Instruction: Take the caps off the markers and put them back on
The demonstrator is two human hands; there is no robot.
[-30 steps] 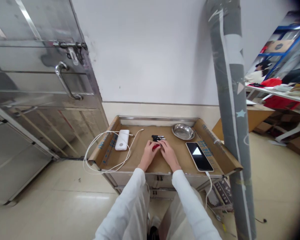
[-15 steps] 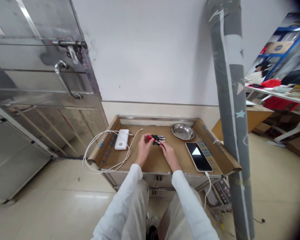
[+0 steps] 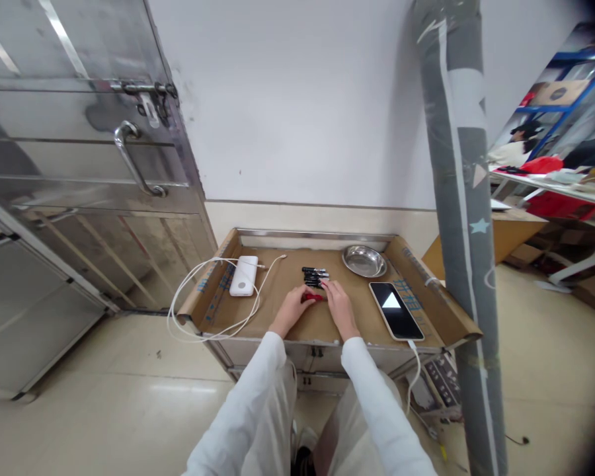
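My left hand is closed with its fingertips on a red marker, which lies crosswise just over the brown cardboard. My right hand has its fingers bent together by the right ends of several black markers and close to the red marker's right end. Whatever its fingertips pinch is too small and covered to make out. Those black markers lie side by side in a small stack of rows, beyond both hands.
On the cardboard-lined cart top are a white power bank with a looped white cable at left, a round metal dish at back right, and a phone on a cable. A tall wrapped roll leans at the right.
The red marker has come nearer to me, from over the black markers to in front of them. Both hands moved with it, and the black markers are now less covered.
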